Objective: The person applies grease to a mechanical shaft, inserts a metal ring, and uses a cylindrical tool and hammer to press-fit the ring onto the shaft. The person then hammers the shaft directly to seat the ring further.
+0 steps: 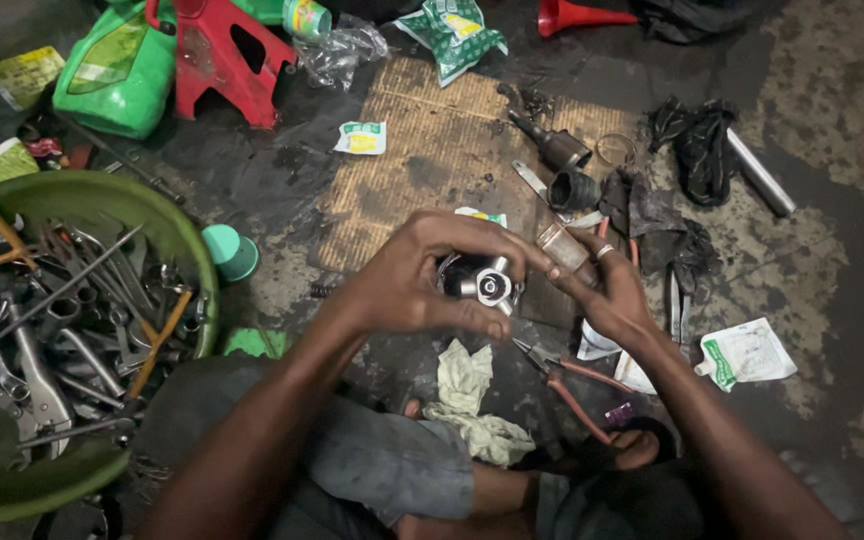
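Observation:
My left hand [414, 275] is wrapped around a greasy metal tripod joint [482, 284] with shiny rollers, held over the floor. My right hand [607, 290], with a ring on one finger, holds a small metal cylinder [560, 246] at its fingertips right beside the joint. Red-handled pliers [570, 378] lie on the floor just below my hands, next to a dirty pale rag [472, 400].
A green basin [142, 215] full of wrenches stands at the left. A red jack stand [222, 55] and a green jug [117, 70] are at the back left. An axle stub [552, 148], a black rubber boot [574, 190], black rags [697, 140] and a metal tube [760, 172] lie beyond my hands.

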